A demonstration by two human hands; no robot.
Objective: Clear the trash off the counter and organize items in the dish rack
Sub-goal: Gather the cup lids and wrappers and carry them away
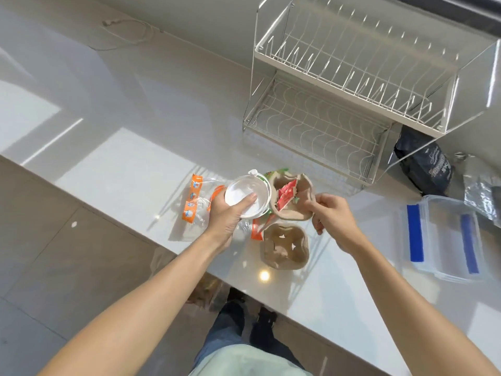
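My left hand (227,215) grips a round clear plastic lid (245,194), held just above the white counter (122,164). My right hand (329,213) pinches the near edge of a brown pulp cup carrier (294,192) that has red sauce packets (286,195) tucked in it. A second pulp cup carrier (284,246) lies flat in front of it. A clear plastic wrapper with orange print (193,202) lies to the left of my left hand. The two-tier wire dish rack (349,85) stands at the back right with nothing in it.
A clear food container with blue clips (444,237) sits at the right. A black bag (425,161) and a silver foil bag (479,194) lie behind it, beside the rack. A white cable (124,31) lies at the back left. The counter's front edge runs diagonally below my arms.
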